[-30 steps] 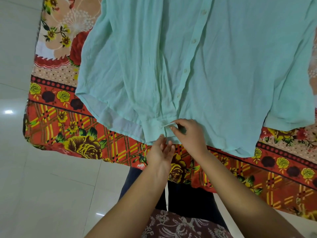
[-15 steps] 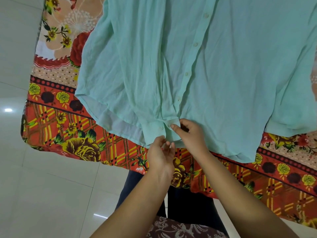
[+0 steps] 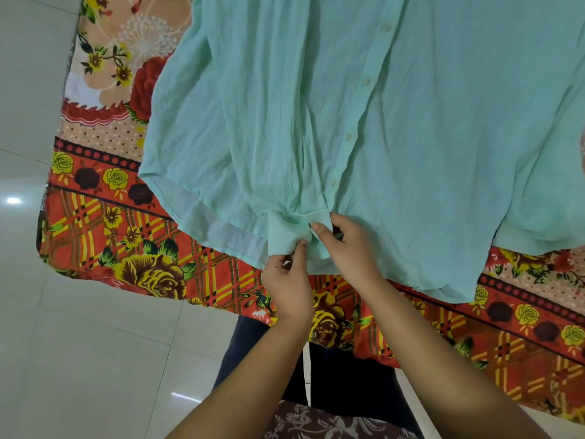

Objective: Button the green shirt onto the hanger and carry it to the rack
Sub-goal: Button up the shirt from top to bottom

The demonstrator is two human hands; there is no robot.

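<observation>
With the green shirt (image 3: 427, 160) spread flat on the floral bedsheet (image 3: 133, 248), your left hand (image 3: 286, 280) pinches the placket hem (image 3: 285, 236) while your right hand (image 3: 348, 245) grips the overlapping edge, apparently fastening the lowest button; next, seat it fully before lifting.

Nothing legible anywhere: no text, label, brand or number. The green shirt (image 3: 427, 160) is plain cloth; the floral sheet (image 3: 142, 274) carries pattern only.
</observation>
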